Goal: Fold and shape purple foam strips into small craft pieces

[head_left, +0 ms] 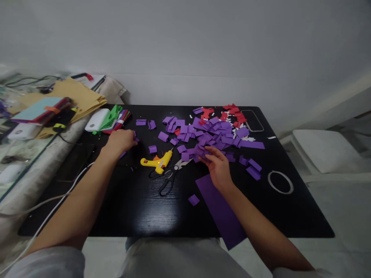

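While the left hand (123,139) curls, its hold unclear, the half-open right hand (217,164), pinching a paper piece (202,153), is nearer the purple pile (215,129) — spread left to right just beyond.

Small, folded purple pieces (216,133) lie in a loose, overlapping heap on the black tabletop (130,208), one purple piece (202,153) by the right hand (218,168) and another piece (136,138), partly hidden, in the left hand (123,139).
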`<control>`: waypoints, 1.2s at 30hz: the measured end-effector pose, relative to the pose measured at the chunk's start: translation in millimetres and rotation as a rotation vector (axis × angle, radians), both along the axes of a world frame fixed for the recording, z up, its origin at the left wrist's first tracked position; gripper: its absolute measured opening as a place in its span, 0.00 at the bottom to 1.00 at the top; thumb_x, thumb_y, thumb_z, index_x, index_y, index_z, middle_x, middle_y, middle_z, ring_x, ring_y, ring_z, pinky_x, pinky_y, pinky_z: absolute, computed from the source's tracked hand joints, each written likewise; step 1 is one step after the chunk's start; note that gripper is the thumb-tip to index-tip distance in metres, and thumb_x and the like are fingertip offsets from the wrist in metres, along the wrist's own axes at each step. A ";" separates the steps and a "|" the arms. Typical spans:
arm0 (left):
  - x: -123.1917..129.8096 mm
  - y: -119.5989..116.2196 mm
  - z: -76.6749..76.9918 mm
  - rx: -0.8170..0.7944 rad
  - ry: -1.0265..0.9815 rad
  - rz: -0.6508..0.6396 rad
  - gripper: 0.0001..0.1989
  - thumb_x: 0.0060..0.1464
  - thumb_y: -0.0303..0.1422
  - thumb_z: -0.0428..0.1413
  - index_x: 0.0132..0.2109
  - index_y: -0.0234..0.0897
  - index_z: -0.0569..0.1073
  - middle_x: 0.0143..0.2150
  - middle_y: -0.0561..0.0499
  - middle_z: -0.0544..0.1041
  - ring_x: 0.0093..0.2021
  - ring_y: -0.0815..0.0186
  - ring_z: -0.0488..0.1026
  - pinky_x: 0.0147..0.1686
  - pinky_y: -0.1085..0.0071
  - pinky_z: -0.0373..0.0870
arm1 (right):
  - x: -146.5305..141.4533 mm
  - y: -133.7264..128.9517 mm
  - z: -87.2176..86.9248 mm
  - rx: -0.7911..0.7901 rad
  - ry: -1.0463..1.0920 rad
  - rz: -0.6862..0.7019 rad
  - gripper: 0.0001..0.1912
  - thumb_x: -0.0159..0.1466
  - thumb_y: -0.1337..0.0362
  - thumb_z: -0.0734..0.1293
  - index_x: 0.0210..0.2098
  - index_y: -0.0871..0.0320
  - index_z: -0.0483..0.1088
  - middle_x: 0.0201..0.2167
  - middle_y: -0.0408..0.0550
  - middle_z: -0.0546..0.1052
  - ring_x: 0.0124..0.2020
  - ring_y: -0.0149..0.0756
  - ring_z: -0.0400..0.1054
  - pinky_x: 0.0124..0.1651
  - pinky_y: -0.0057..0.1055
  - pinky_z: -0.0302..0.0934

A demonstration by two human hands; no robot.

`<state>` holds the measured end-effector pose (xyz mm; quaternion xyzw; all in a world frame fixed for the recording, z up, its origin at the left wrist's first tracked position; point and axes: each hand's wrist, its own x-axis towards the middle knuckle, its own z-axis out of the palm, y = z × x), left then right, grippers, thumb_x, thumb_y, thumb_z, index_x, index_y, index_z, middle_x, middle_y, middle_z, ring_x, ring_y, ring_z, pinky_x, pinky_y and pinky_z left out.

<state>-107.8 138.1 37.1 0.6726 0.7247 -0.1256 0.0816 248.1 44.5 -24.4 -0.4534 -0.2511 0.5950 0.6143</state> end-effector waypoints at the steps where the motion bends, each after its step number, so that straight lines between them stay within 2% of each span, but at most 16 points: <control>1: 0.3 0.2 -3.9 0.006 -0.001 -0.002 0.15 0.55 0.36 0.64 0.47 0.34 0.84 0.49 0.31 0.84 0.55 0.38 0.80 0.52 0.53 0.75 | -1.1 -1.7 0.8 0.009 -0.018 0.024 0.14 0.51 0.67 0.76 0.38 0.53 0.82 0.38 0.43 0.82 0.40 0.37 0.78 0.48 0.40 0.77; 6: -3.2 0.3 -14.4 0.033 -0.049 -0.003 0.16 0.56 0.35 0.62 0.51 0.37 0.80 0.49 0.31 0.84 0.53 0.39 0.81 0.49 0.54 0.75 | -8.2 -11.9 6.5 0.063 -0.121 0.129 0.17 0.53 0.65 0.78 0.43 0.51 0.80 0.36 0.42 0.82 0.39 0.38 0.79 0.50 0.41 0.79; 9: -4.1 -1.3 -15.3 0.042 -0.096 -0.023 0.10 0.55 0.36 0.61 0.44 0.40 0.79 0.45 0.38 0.85 0.50 0.44 0.82 0.46 0.59 0.73 | -11.3 -15.5 9.0 0.078 -0.142 0.171 0.16 0.54 0.65 0.78 0.43 0.50 0.80 0.37 0.42 0.83 0.40 0.38 0.79 0.50 0.41 0.79; 13: -0.7 -7.5 -11.1 0.085 -0.149 -0.032 0.04 0.54 0.35 0.61 0.35 0.41 0.75 0.39 0.43 0.83 0.43 0.49 0.81 0.39 0.63 0.69 | -13.3 -16.1 8.9 0.087 -0.125 0.199 0.15 0.54 0.66 0.78 0.41 0.51 0.80 0.39 0.44 0.83 0.43 0.40 0.79 0.50 0.42 0.80; 16: 5.5 -16.9 -4.4 0.193 -0.253 -0.005 0.04 0.54 0.35 0.61 0.35 0.42 0.73 0.32 0.48 0.79 0.35 0.54 0.77 0.35 0.65 0.64 | -13.7 -15.6 8.0 0.085 -0.110 0.196 0.16 0.52 0.66 0.79 0.41 0.52 0.80 0.40 0.44 0.83 0.44 0.40 0.79 0.49 0.41 0.80; 19: 17.0 -30.3 2.9 0.259 -0.367 -0.016 0.07 0.55 0.37 0.61 0.35 0.42 0.71 0.30 0.53 0.75 0.31 0.60 0.72 0.34 0.67 0.62 | -13.8 -15.9 7.5 0.084 -0.109 0.190 0.16 0.53 0.66 0.79 0.41 0.52 0.80 0.40 0.43 0.83 0.43 0.39 0.79 0.49 0.39 0.80; 23: 42.8 -51.7 9.3 0.360 -0.826 -0.066 0.17 0.49 0.43 0.68 0.33 0.41 0.68 0.28 0.56 0.70 0.29 0.66 0.66 0.31 0.70 0.60 | -14.1 -16.5 6.0 0.081 -0.111 0.203 0.15 0.53 0.66 0.79 0.41 0.52 0.81 0.39 0.43 0.84 0.41 0.38 0.79 0.48 0.39 0.79; 26: 66.0 -68.0 8.8 0.238 -1.128 -0.048 0.21 0.47 0.45 0.71 0.29 0.38 0.68 0.27 0.56 0.70 0.26 0.70 0.66 0.27 0.73 0.61 | -14.6 -17.0 5.1 0.085 -0.112 0.212 0.15 0.53 0.66 0.79 0.41 0.52 0.81 0.38 0.43 0.83 0.40 0.38 0.79 0.48 0.40 0.79; 32: 100.8 -94.1 -10.4 0.083 -1.485 0.120 0.19 0.46 0.44 0.74 0.35 0.37 0.76 0.30 0.53 0.78 0.27 0.69 0.74 0.27 0.74 0.71 | -14.8 -17.7 6.3 0.084 -0.108 0.218 0.15 0.54 0.66 0.79 0.41 0.52 0.81 0.38 0.43 0.83 0.40 0.39 0.79 0.49 0.42 0.80; 34: 105.7 -99.2 -16.3 0.099 -1.547 0.127 0.18 0.47 0.42 0.74 0.37 0.38 0.77 0.29 0.54 0.77 0.26 0.70 0.74 0.27 0.74 0.72 | -14.5 -17.8 6.4 0.083 -0.104 0.218 0.15 0.53 0.66 0.79 0.41 0.52 0.81 0.38 0.43 0.83 0.40 0.38 0.78 0.50 0.42 0.80; 36: 107.5 -102.6 -18.6 0.135 -1.611 0.104 0.21 0.47 0.41 0.74 0.45 0.40 0.78 0.30 0.55 0.78 0.27 0.68 0.77 0.31 0.72 0.76 | -14.4 -18.1 6.3 0.078 -0.102 0.223 0.15 0.53 0.66 0.79 0.41 0.51 0.81 0.37 0.43 0.83 0.40 0.38 0.79 0.50 0.42 0.80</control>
